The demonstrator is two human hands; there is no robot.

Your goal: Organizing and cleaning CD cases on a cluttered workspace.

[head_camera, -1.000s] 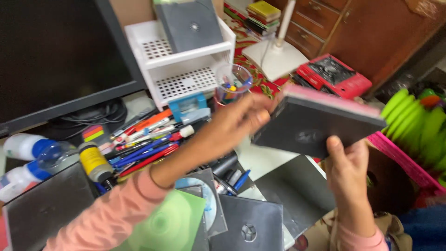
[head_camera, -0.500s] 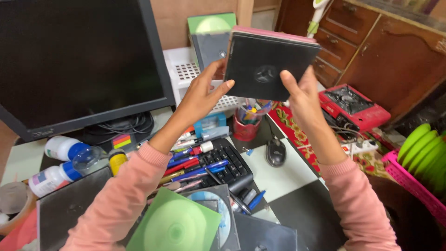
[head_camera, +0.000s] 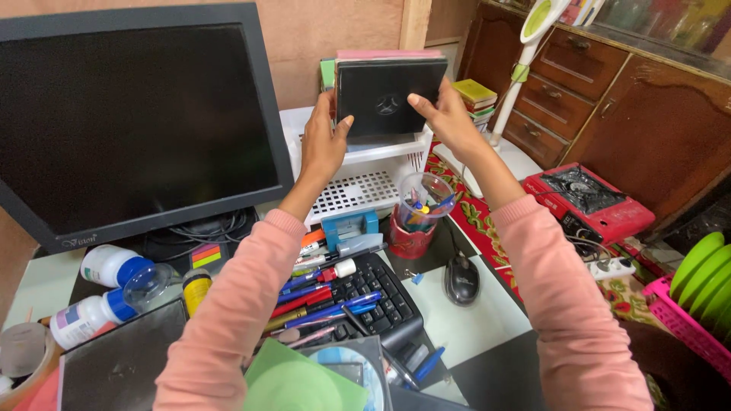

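Note:
Both hands hold a stack of disc cases, black in front with a pink one on top, upright over the top shelf of a white perforated rack. My left hand grips the stack's left edge. My right hand grips its right edge. A green case peeks out behind the stack at the left.
A black monitor stands at the left. Below lie pens, a keyboard, a mouse, a cup of pens, bottles and more disc cases. A red box and green plates sit at the right.
Both hands carried the stack of cases from the right, up and away, to the white rack. The view swung left and up with them.

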